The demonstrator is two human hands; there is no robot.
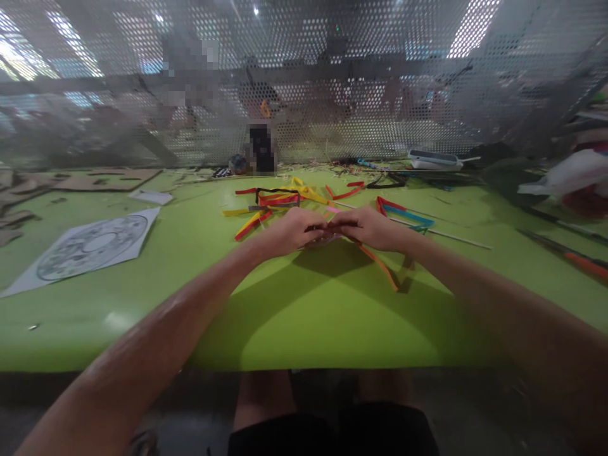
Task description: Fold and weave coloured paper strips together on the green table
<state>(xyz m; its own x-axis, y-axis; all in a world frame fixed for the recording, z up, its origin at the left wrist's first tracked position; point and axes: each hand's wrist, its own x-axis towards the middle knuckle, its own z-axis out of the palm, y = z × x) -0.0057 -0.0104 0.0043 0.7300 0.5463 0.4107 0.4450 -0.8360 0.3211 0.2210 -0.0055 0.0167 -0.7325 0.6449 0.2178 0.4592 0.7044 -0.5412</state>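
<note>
My left hand [293, 232] and my right hand [367, 229] meet at their fingertips above the middle of the table, fingers bent and pressed together. An orange strip [380, 265] comes out from under my right fingers and angles down toward me. Between the fingertips is something pale and pinkish, mostly hidden, that I cannot make out. Just beyond my left hand lies a pile of red, yellow and black strips [278, 200]. Past my right hand are a folded red and blue strip [403, 212] and a thin pale stick [460, 239].
On the left lie a printed sheet with a ring pattern [97, 244] and cut cardboard [99, 180]. At the back stand a white tray [434, 160] and a perforated metal screen [313, 95]. An orange-handled tool [584, 263] and a plastic bag [565, 180] are on the right.
</note>
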